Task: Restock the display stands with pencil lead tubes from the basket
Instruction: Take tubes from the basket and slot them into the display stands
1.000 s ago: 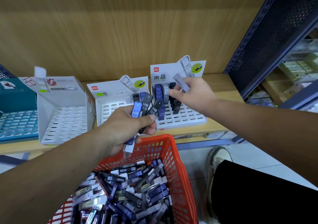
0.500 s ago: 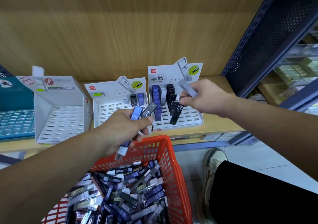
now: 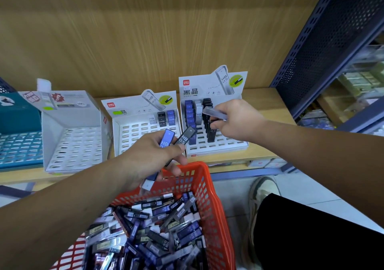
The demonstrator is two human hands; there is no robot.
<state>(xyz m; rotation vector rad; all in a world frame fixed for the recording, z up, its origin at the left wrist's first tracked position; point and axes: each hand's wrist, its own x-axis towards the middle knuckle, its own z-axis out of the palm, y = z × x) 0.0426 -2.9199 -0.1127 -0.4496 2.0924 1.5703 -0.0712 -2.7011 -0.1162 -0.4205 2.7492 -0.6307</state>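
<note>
An orange basket (image 3: 204,188) full of blue, black and grey pencil lead tubes (image 3: 158,228) sits low in front of me. My left hand (image 3: 149,157) hovers above its rim and grips a blue tube (image 3: 165,143) and a black HB 0.5 tube (image 3: 185,138). My right hand (image 3: 236,120) is over the right display stand (image 3: 218,147); it holds a clear grey tube (image 3: 214,113) and a black tube (image 3: 212,133) that stands in the stand's black column. That stand holds blue, grey and black rows. The middle stand (image 3: 143,132) carries three tubes at its back right.
A white display stand (image 3: 72,145) without tubes stands left of the middle one, and a teal stand (image 3: 18,145) is at the far left. All rest on a wooden shelf (image 3: 268,103). A dark perforated rack (image 3: 332,31) rises on the right. My shoe (image 3: 261,188) is on the floor.
My right hand has shifted right and down over the right stand with the grey tube, its lower fingers now on a black tube. My left hand holds fewer tubes than a second ago.
</note>
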